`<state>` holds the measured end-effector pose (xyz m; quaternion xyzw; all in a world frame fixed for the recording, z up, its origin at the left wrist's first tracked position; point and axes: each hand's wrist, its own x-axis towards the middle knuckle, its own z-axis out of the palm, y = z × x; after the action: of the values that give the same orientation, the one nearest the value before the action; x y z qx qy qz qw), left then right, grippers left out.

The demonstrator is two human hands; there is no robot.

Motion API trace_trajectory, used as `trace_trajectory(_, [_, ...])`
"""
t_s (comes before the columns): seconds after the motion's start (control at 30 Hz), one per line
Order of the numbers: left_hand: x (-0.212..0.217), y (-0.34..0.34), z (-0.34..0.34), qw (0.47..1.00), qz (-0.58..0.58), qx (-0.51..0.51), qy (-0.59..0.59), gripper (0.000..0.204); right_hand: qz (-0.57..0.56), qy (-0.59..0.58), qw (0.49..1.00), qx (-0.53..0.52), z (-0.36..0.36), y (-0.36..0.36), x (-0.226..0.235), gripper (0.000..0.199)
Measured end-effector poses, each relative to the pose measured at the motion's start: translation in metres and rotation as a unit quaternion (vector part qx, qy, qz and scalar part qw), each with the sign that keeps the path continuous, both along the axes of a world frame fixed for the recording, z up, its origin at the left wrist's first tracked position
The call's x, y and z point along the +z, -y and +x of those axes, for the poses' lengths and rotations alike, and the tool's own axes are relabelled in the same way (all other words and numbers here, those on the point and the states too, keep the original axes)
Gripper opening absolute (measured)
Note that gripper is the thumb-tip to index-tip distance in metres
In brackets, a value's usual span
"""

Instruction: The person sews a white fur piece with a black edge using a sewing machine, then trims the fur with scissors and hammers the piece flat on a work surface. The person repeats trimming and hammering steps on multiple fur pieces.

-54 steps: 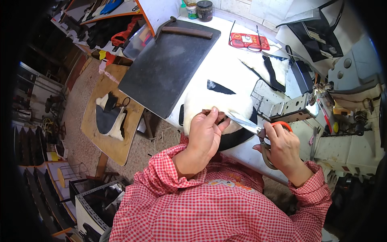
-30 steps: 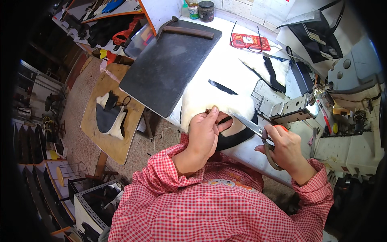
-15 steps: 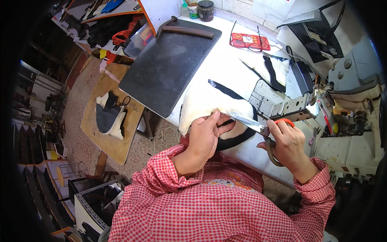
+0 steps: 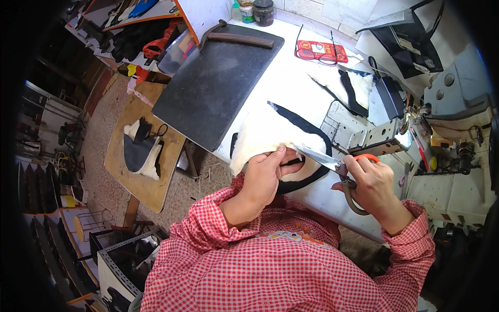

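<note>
Fleece-lined piece (image 4: 265,136), white pile with black edge, lies on counter (image 4: 291,83) just right of black mat (image 4: 215,83). Left hand (image 4: 265,174) pinches its near edge. Right hand (image 4: 371,184) closed through scissors (image 4: 332,165), blades at edge. Piece looks soft, light, floppy; best held near cut line.

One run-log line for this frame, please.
left hand: holds fleece piece | right hand: grips scissors | blades at fleece edge | surface: white table

White fleece piece (image 4: 265,132) black-edged; scissors (image 4: 347,174) orange-handled; sleeve (image 4: 208,229) red-checked.
</note>
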<state>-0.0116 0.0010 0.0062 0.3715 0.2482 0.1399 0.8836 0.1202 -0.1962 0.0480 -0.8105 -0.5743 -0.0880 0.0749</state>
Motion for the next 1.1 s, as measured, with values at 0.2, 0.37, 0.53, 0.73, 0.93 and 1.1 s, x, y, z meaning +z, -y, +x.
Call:
trace_trajectory(0.2, [-0.002, 0.0, -0.001, 1.0, 0.015, -0.003, -0.015, 0.03, 0.009, 0.004, 1.0, 0.003, 0.001, -0.002, 0.004, 0.058])
trace_trajectory(0.37, [0.001, 0.0, -0.003, 1.0, 0.015, 0.013, -0.012, 0.028, 0.003, 0.008, 1.0, 0.005, -0.001, -0.006, 0.005, 0.058])
trace_trajectory(0.53, [-0.013, -0.012, -0.01, 0.999, 0.003, 0.032, -0.006, 0.025, 0.041, -0.04, 0.998, 0.015, -0.001, 0.007, -0.009, 0.057])
trace_trajectory(0.73, [-0.051, -0.052, -0.023, 0.983, -0.091, 0.1, 0.121, 0.021, 0.061, 0.013, 0.989, -0.134, -0.002, 0.087, -0.062, 0.063])
trace_trajectory(0.93, [-0.067, -0.071, -0.028, 0.971, -0.141, 0.078, 0.178, 0.033, -0.034, -0.021, 0.935, -0.354, 0.027, 0.187, -0.109, 0.075])
trace_trajectory(1.1, [-0.068, -0.074, -0.033, 0.947, -0.209, 0.072, 0.233, 0.046, -0.009, -0.012, 0.913, -0.407, 0.053, 0.187, -0.102, 0.075])
